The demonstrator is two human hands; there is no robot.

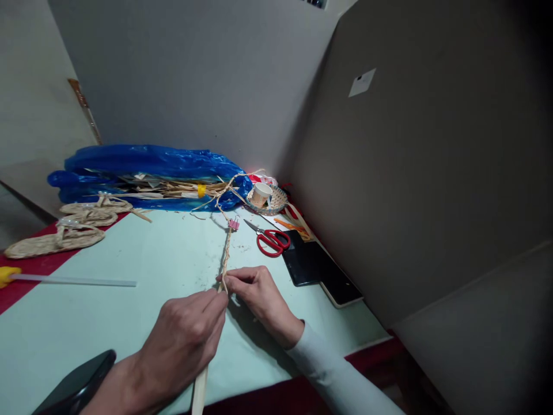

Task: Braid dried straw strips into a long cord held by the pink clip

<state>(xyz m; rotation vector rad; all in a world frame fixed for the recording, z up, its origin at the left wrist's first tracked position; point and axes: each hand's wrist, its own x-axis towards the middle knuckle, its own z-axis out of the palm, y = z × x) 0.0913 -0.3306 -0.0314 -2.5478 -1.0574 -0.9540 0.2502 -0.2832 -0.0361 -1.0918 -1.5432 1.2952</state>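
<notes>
A pale braided straw strand (227,248) runs toward me from a pink binder clip (234,224) near the middle of the table. My left hand (190,323) is closed on the near end of the strand, and a wide flat strip (199,392) hangs down below it. Just to the right and slightly farther off, my right hand (259,291) pinches the braid between thumb and fingers. The fingertips of both hands are almost touching.
Red-handled scissors (273,242), a black tablet (302,265) and a phone (341,285) lie at the right. Behind are a blue plastic bag (151,155) of straw and a basket (279,199) with a cup (261,195). Woven sandals (56,242) and a glue stick (86,280) lie left.
</notes>
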